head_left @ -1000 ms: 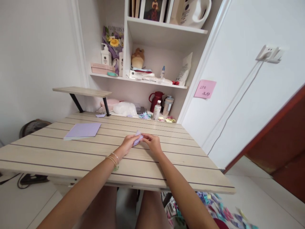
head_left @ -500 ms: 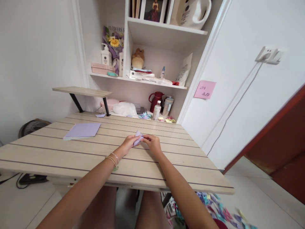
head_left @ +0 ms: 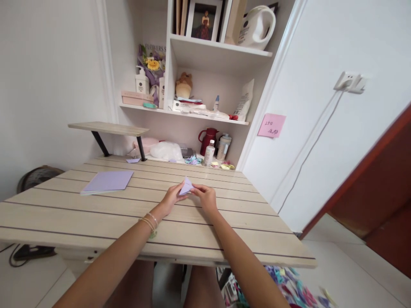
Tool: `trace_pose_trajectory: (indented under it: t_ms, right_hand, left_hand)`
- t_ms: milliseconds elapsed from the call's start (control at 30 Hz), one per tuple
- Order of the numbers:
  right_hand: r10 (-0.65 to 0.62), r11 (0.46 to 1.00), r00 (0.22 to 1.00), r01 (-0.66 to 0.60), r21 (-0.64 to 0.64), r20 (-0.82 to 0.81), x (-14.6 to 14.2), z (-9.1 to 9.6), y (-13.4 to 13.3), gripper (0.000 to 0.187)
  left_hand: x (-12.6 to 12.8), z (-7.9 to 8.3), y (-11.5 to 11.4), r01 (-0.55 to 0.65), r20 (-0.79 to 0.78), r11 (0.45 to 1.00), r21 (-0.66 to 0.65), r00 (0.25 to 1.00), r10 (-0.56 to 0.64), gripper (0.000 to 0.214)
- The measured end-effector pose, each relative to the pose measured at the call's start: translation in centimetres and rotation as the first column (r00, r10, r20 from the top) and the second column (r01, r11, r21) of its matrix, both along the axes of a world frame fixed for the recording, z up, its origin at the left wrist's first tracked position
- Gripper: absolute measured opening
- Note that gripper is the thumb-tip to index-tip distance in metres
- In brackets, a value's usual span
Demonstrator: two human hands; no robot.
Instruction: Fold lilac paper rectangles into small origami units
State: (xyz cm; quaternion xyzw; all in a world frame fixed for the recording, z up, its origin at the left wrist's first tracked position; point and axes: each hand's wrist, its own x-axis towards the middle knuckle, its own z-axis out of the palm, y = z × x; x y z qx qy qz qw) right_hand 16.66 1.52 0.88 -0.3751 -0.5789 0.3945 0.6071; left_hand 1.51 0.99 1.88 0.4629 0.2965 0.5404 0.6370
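A small folded piece of purple paper (head_left: pixel 186 186) is held up over the middle of the table, between both hands. My left hand (head_left: pixel 173 197) pinches its left side, with a beaded bracelet at the wrist. On the right edge, the thumb and fingertips of my right hand (head_left: pixel 205 196) grip the same paper. Its folds are too small to make out fully. A stack of purple paper sheets (head_left: pixel 109 181) lies flat on the table to the left of my hands.
The slatted wooden table (head_left: pixel 257 239) carries a small raised shelf (head_left: pixel 109 128) at the back left. Behind it stand a clear bottle (head_left: pixel 209 154), a dark red jug (head_left: pixel 208 140) and a tumbler (head_left: pixel 224 147). Many coloured paper pieces (head_left: pixel 289 282) lie on the floor at right.
My fingers have shifted on the folded purple paper, and more of its flat face now shows. The camera view has tilted up slightly; the paper stack stays put.
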Motion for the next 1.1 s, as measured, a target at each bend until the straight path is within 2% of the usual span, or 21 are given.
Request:
trace_pose_trajectory:
  t_ms: [133, 233, 300, 433, 533, 667, 767, 833, 867, 1000, 1100]
  right_hand:
    - [0.016, 0.999, 0.996, -0.02, -0.037, -0.093, 0.2, 0.1, 0.3, 0.031]
    - [0.04, 0.999, 0.998, -0.042, -0.027, -0.058, 0.2, 0.2, 0.2, 0.027]
    - [0.056, 0.998, 0.998, -0.056, -0.016, -0.019, 0.2, 0.3, 0.1, 0.024]
    - [0.034, 0.999, 0.999, -0.034, -0.003, -0.006, 0.2, 0.4, -0.1, 0.022]
    - [0.012, 1.0, 0.999, -0.014, -0.021, -0.052, 0.3, 0.4, 0.0, 0.023]
    - [0.028, 0.992, 0.99, -0.044, -0.115, -0.135, 0.3, 0.3, 0.4, 0.026]
    - [0.022, 0.982, 0.983, -0.055, -0.179, -0.181, 0.3, 0.0, 0.6, 0.031]
    - [0.021, 0.976, 0.982, -0.061, -0.209, -0.185, 0.3, 0.0, 0.6, 0.032]
    - [0.028, 0.973, 0.983, -0.068, -0.222, -0.18, 0.3, -0.1, 0.5, 0.032]
    - [0.06, 0.966, 0.988, -0.093, -0.241, -0.142, 0.3, 0.1, 0.3, 0.029]
    - [0.067, 0.966, 0.984, -0.105, -0.236, -0.162, 0.4, 0.1, 0.4, 0.03]
  left_hand:
    - [0.1, 0.4, -0.4, -0.022, -0.094, 0.993, 0.117, 0.995, 0.033, 0.028]
    - [0.3, 0.5, -0.7, -0.042, -0.193, 0.965, 0.26, 0.977, 0.095, 0.027]
    - [0.3, 0.4, -0.7, -0.06, -0.21, 0.952, 0.3, 0.969, 0.127, 0.028]
    - [0.5, -0.1, -0.8, -0.02, -0.215, 0.973, 0.232, 0.974, 0.072, 0.042]
    - [0.7, -0.4, -0.8, -0.003, -0.197, 0.973, 0.232, 0.979, 0.05, 0.051]
    - [0.8, -0.3, -0.7, -0.014, -0.205, 0.971, 0.24, 0.977, 0.065, 0.045]
    - [0.6, -0.2, -0.2, -0.157, -0.148, 0.951, 0.266, 0.968, 0.202, 0.042]
    - [0.4, -0.3, 0.2, -0.263, -0.084, 0.938, 0.225, 0.954, 0.287, 0.047]
    - [0.2, -0.4, 0.4, -0.276, -0.068, 0.943, 0.187, 0.954, 0.293, 0.048]
    - [-0.1, -0.8, 0.8, -0.225, -0.077, 0.971, 0.079, 0.97, 0.231, 0.035]
    - [-0.2, -0.9, 0.9, -0.231, -0.049, 0.972, 0.038, 0.971, 0.233, 0.028]
